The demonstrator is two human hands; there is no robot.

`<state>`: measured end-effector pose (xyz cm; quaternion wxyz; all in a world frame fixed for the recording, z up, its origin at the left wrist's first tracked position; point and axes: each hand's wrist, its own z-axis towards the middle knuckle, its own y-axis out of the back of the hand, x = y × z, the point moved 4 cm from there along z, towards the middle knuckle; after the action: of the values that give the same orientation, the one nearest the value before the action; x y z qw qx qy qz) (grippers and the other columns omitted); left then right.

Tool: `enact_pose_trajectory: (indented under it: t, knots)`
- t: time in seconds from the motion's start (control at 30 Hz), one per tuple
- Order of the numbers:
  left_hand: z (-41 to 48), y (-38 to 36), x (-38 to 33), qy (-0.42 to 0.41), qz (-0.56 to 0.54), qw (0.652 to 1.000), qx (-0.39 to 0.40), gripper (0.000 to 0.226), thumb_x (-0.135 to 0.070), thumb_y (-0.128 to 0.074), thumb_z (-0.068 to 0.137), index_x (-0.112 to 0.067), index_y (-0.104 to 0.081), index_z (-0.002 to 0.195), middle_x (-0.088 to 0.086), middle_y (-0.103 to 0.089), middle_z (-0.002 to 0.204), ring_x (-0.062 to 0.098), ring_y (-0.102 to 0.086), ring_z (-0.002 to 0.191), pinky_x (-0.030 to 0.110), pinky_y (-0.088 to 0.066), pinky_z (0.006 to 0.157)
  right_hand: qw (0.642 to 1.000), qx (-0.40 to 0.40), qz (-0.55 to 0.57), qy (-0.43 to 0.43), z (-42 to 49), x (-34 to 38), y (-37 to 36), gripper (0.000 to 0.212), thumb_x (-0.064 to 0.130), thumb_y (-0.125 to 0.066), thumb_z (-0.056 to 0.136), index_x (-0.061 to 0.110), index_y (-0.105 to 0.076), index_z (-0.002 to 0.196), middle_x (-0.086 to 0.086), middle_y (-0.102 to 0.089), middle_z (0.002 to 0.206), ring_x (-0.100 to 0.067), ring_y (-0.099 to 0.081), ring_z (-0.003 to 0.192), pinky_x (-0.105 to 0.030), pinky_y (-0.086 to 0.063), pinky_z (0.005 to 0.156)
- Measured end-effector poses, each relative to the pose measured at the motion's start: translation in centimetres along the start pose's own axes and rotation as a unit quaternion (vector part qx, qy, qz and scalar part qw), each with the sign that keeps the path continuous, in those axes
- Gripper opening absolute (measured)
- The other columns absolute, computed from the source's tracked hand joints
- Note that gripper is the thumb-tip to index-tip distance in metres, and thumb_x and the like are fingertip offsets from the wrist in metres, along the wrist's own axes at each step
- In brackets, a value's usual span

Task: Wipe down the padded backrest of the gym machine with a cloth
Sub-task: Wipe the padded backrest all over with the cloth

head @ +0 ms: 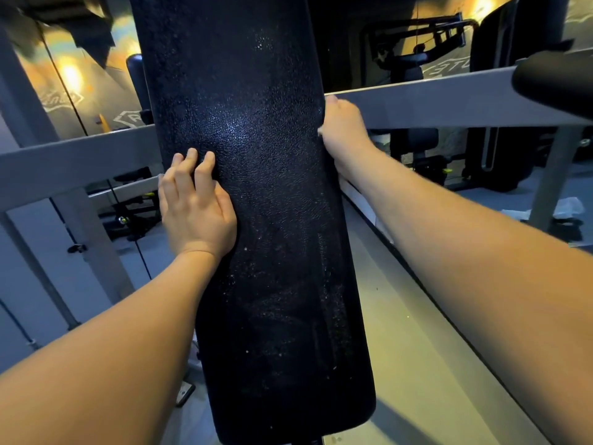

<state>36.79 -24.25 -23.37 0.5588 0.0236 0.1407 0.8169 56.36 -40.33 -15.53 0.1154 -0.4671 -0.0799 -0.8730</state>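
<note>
A gym: a room full of training machines.
A tall black padded backrest [256, 187] is fixed in a frame of grey steel bars [433, 104], and a black roller pad [552, 81] comes in from the right. Behind it stand more machines [414, 146] with dark seats and cables. On the wall are a white logo [61, 99] and the glow of warm yellow lamps [69, 75]. The floor [417, 348] is pale grey.

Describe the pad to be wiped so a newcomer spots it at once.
A grey crossbeam spans the frame; in front of it stands the padded backrest, a tall black slab running top to bottom. Unlike the rounded dark pad at upper right, it has pebbled, pale-flecked skin, the left hand resting on one edge and the right hand gripping the other.
</note>
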Motion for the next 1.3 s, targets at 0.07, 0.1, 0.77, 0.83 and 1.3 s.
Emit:
enact_pose_trajectory:
  t: [0.07, 0.1, 0.77, 0.83, 1.3]
  knots:
    - [-0.2, 0.0, 0.1, 0.003, 0.002, 1.000, 0.003, 0.047, -0.021, -0.043, 0.099, -0.014, -0.048, 0.145, 0.012, -0.043, 0.151, 0.033, -0.032, 0.144, 0.049, -0.024, 0.120, 1.000, 0.003, -0.011, -0.006, 1.5, 1.6, -0.2, 0.037, 0.024, -0.031, 0.110, 0.022, -0.050, 0.078, 0.003, -0.053, 0.081, -0.013, -0.050, 0.074, -0.029, -0.037, 0.073]
    - [-0.2, 0.1, 0.0, 0.006, 0.001, 1.000, 0.006, 0.047, -0.022, -0.043, 0.099, -0.015, -0.048, 0.145, 0.012, -0.043, 0.151, 0.033, -0.031, 0.145, 0.049, -0.024, 0.120, 1.000, -0.002, -0.007, -0.001, 1.5, 1.6, -0.2, 0.037, 0.026, -0.031, 0.111, 0.023, -0.052, 0.080, 0.005, -0.053, 0.082, -0.011, -0.051, 0.074, -0.029, -0.038, 0.071]
    - [-0.1, -0.1, -0.1, 0.005, 0.013, 1.000, 0.008, 0.047, -0.024, -0.040, 0.099, -0.014, -0.048, 0.145, 0.012, -0.044, 0.151, 0.034, -0.033, 0.144, 0.052, -0.026, 0.119, 0.996, 0.016, 0.009, 0.088, -1.0, -1.2, 0.2, 0.048, 0.031, -0.034, 0.109, 0.008, -0.052, 0.148, -0.005, -0.058, 0.147, -0.018, -0.052, 0.136, -0.037, -0.039, 0.117]
    - [-0.1, -0.2, -0.1, 0.001, 0.009, 1.000, 0.005, 0.047, -0.023, -0.040, 0.099, -0.014, -0.048, 0.144, 0.013, -0.044, 0.150, 0.034, -0.034, 0.143, 0.051, -0.025, 0.120, 0.997, 0.007, 0.005, 0.077, 1.4, 1.1, -0.1, 0.056, 0.037, -0.033, 0.107, 0.003, -0.050, 0.148, -0.010, -0.055, 0.149, -0.020, -0.050, 0.137, -0.039, -0.036, 0.119]
    - [-0.1, 0.0, -0.2, 0.003, 0.009, 1.000, 0.008, 0.047, -0.024, -0.039, 0.100, -0.014, -0.047, 0.145, 0.012, -0.042, 0.152, 0.033, -0.032, 0.144, 0.051, -0.024, 0.120, 0.998, 0.038, 0.031, 0.028, -8.9, -7.8, 1.2, 0.043, 0.035, -0.031, 0.111, 0.022, -0.065, 0.134, 0.009, -0.063, 0.112, -0.008, -0.055, 0.102, -0.022, -0.044, 0.091]
